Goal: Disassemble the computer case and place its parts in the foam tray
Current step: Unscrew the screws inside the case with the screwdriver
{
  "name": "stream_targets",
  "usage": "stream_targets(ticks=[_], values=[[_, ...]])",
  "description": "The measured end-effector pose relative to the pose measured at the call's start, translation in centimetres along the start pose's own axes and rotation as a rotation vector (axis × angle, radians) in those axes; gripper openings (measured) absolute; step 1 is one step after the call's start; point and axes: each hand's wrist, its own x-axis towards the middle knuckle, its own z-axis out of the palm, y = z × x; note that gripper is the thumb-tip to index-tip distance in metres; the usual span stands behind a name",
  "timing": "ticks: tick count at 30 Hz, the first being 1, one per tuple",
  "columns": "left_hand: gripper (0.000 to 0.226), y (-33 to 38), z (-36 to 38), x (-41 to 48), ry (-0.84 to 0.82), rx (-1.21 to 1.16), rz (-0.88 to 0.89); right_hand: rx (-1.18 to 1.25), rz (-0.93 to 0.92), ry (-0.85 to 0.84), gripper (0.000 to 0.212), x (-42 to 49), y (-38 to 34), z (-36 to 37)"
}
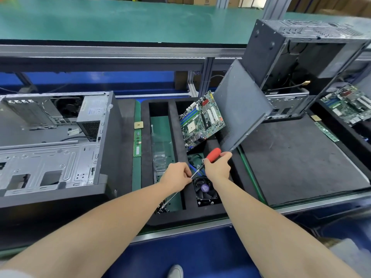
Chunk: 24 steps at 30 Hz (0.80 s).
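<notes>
An open computer case (50, 145) lies on its side at the left, its metal frame and power supply showing. The black foam tray (176, 133) sits in the middle. A green motherboard (200, 121) leans in its right slot, and a black fan (205, 189) lies in the near compartment. My right hand (217, 167) grips the red handle of a screwdriver (212, 154) above the tray. My left hand (177, 175) pinches at the screwdriver's metal tip. A dark side panel (241, 109) leans tilted over the tray's right edge.
A RAM stick (137, 143) and a CPU chip (139, 125) lie on the green strip left of the tray. A flat black foam pad (297, 157) lies at the right, with a second upright case (301, 57) and another motherboard (349, 105) behind it.
</notes>
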Motion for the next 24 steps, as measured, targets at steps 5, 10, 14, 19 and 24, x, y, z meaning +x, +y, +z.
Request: stream_targets(ticks=[5, 10, 14, 19, 24], values=[[0.007, 0.4, -2.0, -0.7, 0.024, 0.028, 0.034, -0.085, -0.139, 0.283, 0.026, -1.8, -1.7, 0.6], [0.017, 0.9, -7.5, -1.7, 0.194, 0.052, 0.018, -0.09, -0.305, 0.17, 0.034, -4.1, -6.0, 3.1], [0.024, 0.5, -13.2, -2.9, 0.373, 0.026, 0.0, -0.058, -0.413, 0.007, 0.032, -6.8, -9.9, 6.8], [0.026, -2.1, -20.3, -4.8, 0.549, 0.006, -0.008, -0.055, -0.488, -0.196, 0.02, -9.4, -13.8, 11.1], [0.027, -5.8, -23.5, -6.8, 0.623, -0.02, -0.02, -0.055, -0.482, -0.272, 0.015, -11.4, -15.0, 13.7]])
